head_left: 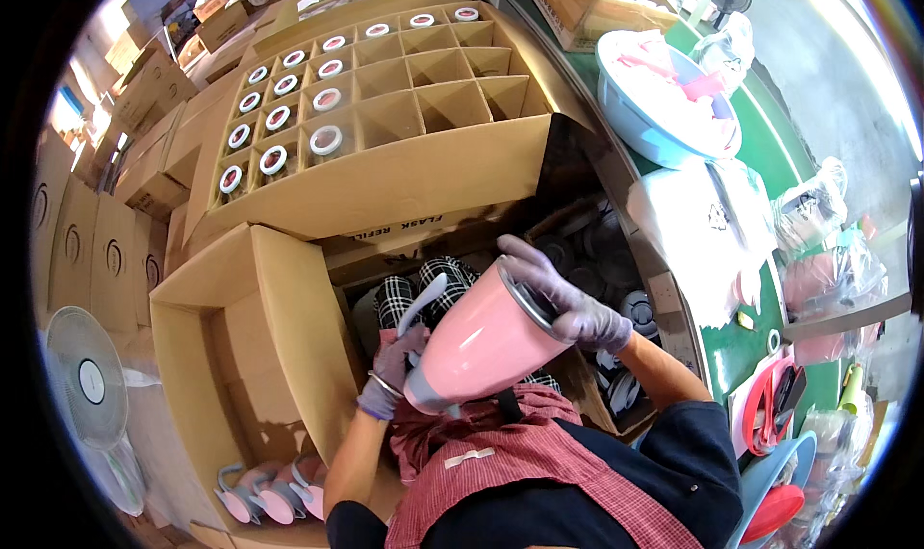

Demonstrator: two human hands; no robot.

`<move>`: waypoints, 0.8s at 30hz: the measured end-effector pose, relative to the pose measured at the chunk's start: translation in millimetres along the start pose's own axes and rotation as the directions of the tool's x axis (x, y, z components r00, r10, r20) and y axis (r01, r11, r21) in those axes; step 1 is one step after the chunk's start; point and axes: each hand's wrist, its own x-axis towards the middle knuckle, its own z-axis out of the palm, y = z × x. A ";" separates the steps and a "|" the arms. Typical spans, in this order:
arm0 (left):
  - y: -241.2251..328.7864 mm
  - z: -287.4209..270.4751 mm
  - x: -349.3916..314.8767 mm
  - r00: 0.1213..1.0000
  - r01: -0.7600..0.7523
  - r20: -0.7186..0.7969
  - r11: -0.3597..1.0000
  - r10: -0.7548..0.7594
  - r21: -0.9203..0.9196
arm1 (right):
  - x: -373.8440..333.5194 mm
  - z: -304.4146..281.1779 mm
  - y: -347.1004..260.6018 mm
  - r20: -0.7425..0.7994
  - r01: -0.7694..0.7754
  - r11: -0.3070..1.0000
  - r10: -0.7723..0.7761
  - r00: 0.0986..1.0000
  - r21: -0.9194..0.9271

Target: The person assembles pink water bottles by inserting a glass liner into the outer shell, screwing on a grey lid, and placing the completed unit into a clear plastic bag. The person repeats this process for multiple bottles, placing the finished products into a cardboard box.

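A pink jug body (481, 347) with a grey base lies tilted over my lap, its dark, silver-rimmed mouth facing up and to the right. My right hand (577, 304), in a thin purple-grey glove, grips it at the rim, its fingers reaching across the mouth. Beside the base my gloved left hand (393, 368) is closed round a curved grey handle (423, 299). Whether that handle is joined to the jug is hidden by my fingers. Several pink jugs with grey handles (274, 496) lie in the tall open carton (294, 308) at my left.
Ahead, a divided carton (404, 159) holds several white-lidded flask refills (326, 140) among bare compartments. Dark and grey parts (597, 241) fill a box by my right knee. A green bench (727, 357) along the right carries a blue basin (654, 135). A fan (89, 378) stands far left.
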 end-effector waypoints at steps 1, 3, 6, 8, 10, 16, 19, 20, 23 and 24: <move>-1.6 -0.8 -0.9 0.992 -0.129 0.016 0.992 0.129 0.010 | 0.2 -0.8 0.0 0.036 0.071 0.995 -0.068 0.997 -0.075; -2.7 4.3 -4.5 0.960 -0.265 -0.034 0.941 0.278 0.212 | -1.0 2.3 14.5 -0.095 0.001 0.999 -0.005 0.995 -0.033; 6.1 19.5 -12.1 0.767 -0.556 0.110 0.568 0.633 0.607 | -7.2 19.1 64.9 -0.324 -0.098 0.713 0.432 0.842 0.695; 16.0 27.3 -15.7 0.432 -0.744 0.467 0.012 0.771 0.668 | -14.8 23.2 94.1 -0.336 -0.070 0.570 0.574 0.747 0.818; 23.2 30.0 -15.7 0.283 -0.805 0.569 -0.132 0.772 0.579 | -15.6 28.1 108.0 -0.346 -0.078 0.604 0.552 0.758 0.793; 0.3 11.6 -1.3 0.902 -0.368 -0.078 0.852 0.424 0.373 | -7.1 3.4 27.4 -0.321 -0.128 0.977 0.068 0.945 -0.171; -15.7 6.4 1.6 0.961 -0.273 -0.045 0.962 0.272 -0.015 | 6.0 -5.1 -9.8 -0.029 0.026 1.000 -0.026 0.999 0.005; -16.1 5.5 0.8 0.985 -0.171 -0.027 0.984 0.170 -0.046 | 8.1 -5.2 -13.7 0.028 -0.012 0.997 0.014 1.000 -0.078; -9.1 10.2 -4.6 0.889 -0.429 -0.093 0.888 0.447 0.167 | 11.5 5.2 1.9 -0.104 -0.131 0.988 0.139 0.985 0.082; -3.2 11.0 -7.6 0.867 -0.373 -0.193 0.854 0.460 0.362 | 9.8 12.9 12.0 -0.176 -0.177 0.960 0.216 0.960 0.215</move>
